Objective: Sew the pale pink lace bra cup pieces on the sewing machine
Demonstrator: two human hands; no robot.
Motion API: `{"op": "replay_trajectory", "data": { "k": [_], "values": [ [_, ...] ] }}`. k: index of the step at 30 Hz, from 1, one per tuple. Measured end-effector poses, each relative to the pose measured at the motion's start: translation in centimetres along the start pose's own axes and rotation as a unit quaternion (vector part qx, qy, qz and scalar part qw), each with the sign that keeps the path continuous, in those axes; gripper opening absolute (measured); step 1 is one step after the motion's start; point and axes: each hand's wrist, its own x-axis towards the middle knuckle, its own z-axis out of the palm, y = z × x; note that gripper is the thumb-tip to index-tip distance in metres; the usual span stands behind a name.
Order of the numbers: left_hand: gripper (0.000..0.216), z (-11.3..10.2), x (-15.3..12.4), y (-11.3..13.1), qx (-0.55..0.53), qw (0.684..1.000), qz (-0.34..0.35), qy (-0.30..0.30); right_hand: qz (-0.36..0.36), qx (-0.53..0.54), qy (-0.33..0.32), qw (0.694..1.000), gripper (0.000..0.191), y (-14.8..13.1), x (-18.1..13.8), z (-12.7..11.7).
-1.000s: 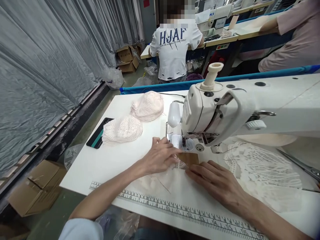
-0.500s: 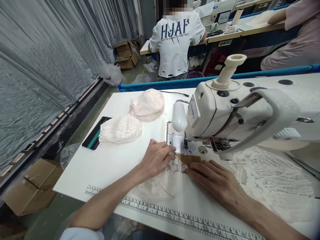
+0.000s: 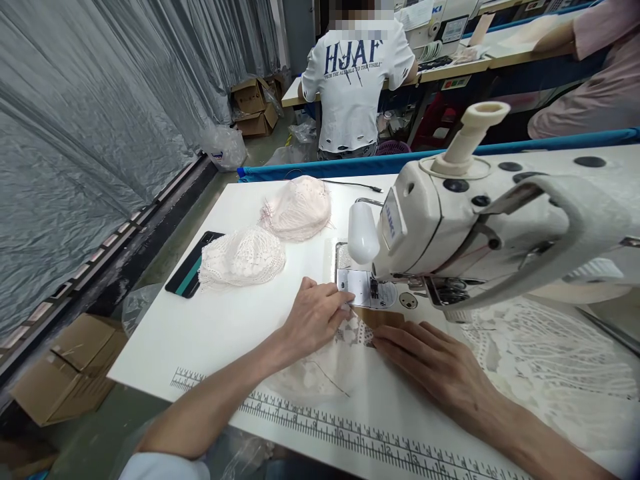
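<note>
A pale, sheer lace piece (image 3: 313, 373) lies on the white table in front of the sewing machine (image 3: 425, 227), a loose dark thread across it. My left hand (image 3: 315, 313) pinches the lace's upper edge between thumb and fingers, just before the needle plate (image 3: 360, 288). Close by on the right, my right hand (image 3: 425, 353) rests palm down, its fingers together and their tips gripping the lace's patterned edge. A brown flat piece (image 3: 383, 320) lies between the hands, partly under the right fingers. The presser foot (image 3: 374, 288) stands just beyond the fingertips.
Two lace cups (image 3: 243, 257) lie at the left, one overlapping a dark phone-like slab (image 3: 187, 283). More white lace (image 3: 550, 360) is heaped right of my right hand. A printed ruler (image 3: 340, 433) runs along the front edge. Two people sit at tables beyond the blue rail (image 3: 320, 167).
The view has shifted slightly, moving the machine a little rightward in the picture. Both hands and the lace stay practically in place.
</note>
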Motion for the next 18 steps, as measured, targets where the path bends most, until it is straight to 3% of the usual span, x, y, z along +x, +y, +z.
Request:
{"op": "replay_trajectory", "data": {
  "k": [13,18],
  "values": [
    [0.021,0.12,0.21,-0.02,0.006,1.000,-0.001,0.007,-0.006,-0.028,0.001,1.000,0.024,-0.09,-0.26,0.28],
    [0.030,-0.73,0.27,0.64,0.136,0.983,0.066,0.107,0.000,-0.046,-0.020,0.999,0.028,-0.45,-0.34,0.33]
  ]
}}
